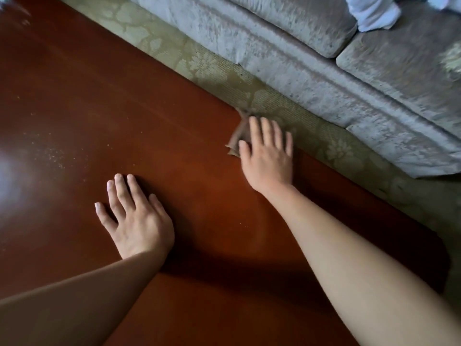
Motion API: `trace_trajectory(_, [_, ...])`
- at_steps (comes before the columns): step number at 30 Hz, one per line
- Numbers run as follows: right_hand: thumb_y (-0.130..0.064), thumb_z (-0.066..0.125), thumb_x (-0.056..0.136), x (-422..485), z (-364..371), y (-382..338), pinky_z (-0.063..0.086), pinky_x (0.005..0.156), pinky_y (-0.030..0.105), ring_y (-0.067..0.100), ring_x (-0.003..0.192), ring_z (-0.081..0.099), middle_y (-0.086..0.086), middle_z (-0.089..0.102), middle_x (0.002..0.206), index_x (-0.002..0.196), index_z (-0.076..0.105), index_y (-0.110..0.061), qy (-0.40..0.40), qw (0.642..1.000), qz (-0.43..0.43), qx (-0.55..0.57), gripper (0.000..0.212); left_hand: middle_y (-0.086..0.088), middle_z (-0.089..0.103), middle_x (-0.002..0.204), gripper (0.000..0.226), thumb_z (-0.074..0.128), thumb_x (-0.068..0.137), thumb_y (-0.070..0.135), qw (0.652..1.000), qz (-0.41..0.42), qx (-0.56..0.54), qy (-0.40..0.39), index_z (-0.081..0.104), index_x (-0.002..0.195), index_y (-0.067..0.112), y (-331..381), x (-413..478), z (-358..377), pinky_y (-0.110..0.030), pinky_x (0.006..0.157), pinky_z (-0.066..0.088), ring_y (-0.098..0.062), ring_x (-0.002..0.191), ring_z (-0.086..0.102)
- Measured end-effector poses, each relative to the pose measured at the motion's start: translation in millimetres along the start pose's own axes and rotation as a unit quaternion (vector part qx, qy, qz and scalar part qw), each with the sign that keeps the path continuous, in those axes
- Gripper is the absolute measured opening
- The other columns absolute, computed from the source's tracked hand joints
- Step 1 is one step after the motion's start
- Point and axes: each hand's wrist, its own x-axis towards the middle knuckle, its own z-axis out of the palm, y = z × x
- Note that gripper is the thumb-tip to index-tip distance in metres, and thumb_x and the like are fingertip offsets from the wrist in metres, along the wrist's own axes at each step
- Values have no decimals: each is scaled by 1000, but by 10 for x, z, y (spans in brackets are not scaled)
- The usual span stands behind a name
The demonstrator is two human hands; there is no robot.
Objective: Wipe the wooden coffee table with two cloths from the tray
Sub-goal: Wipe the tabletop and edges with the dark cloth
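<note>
The glossy red-brown wooden coffee table (pixel 99 108) fills the left and middle of the view. My right hand (pixel 268 156) lies flat, fingers spread, pressing a small brown cloth (pixel 238 134) onto the table at its far edge; most of the cloth is hidden under the palm. My left hand (pixel 136 221) rests palm down on the bare tabletop nearer to me, fingers apart, with nothing under it that I can see. Pale crumbs or dust specks dot the surface to the left. No tray and no second cloth are in view.
A grey velvety sofa (pixel 324 66) runs along the far side, with a pale cloth or garment (pixel 374 13) on its seat. Between sofa and table lies a strip of green patterned carpet (pixel 199 63). A bright glare spot sits at the table's left edge.
</note>
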Motion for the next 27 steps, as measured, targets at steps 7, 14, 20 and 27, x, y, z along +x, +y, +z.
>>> trace_trajectory(7, [-32,31,114,-111,-74,670,40,113,52,42,131,57,19,66,135,129,64,-6,42,980,140,132,44,-7,11,171,60,27,107,34,1000,5,-3,6,18,162,10,-10,-9,-7,-57,126,1,-21,159,-2])
trace_trajectory(14, [-26,37,110,-1049,-322,-77,43,110,37,40,138,54,30,61,141,119,67,2,62,977,-145,144,43,-8,12,171,61,26,107,35,1000,9,-10,12,19,162,10,-30,-6,2,-57,126,2,-22,159,0])
trace_trajectory(20, [-43,34,113,-2394,152,-244,17,131,44,20,163,8,0,18,175,165,28,-24,-85,937,-338,-15,56,-8,12,171,61,26,107,36,1000,19,-20,13,19,162,10,-36,-14,-3,-58,126,2,-23,159,1])
trace_trajectory(27, [-44,28,107,-1272,69,479,24,127,52,31,160,20,11,22,173,166,26,-16,-24,990,-118,-70,65,-7,10,171,61,22,107,37,999,21,-21,15,18,162,11,-49,-9,14,-56,126,0,-22,159,-1])
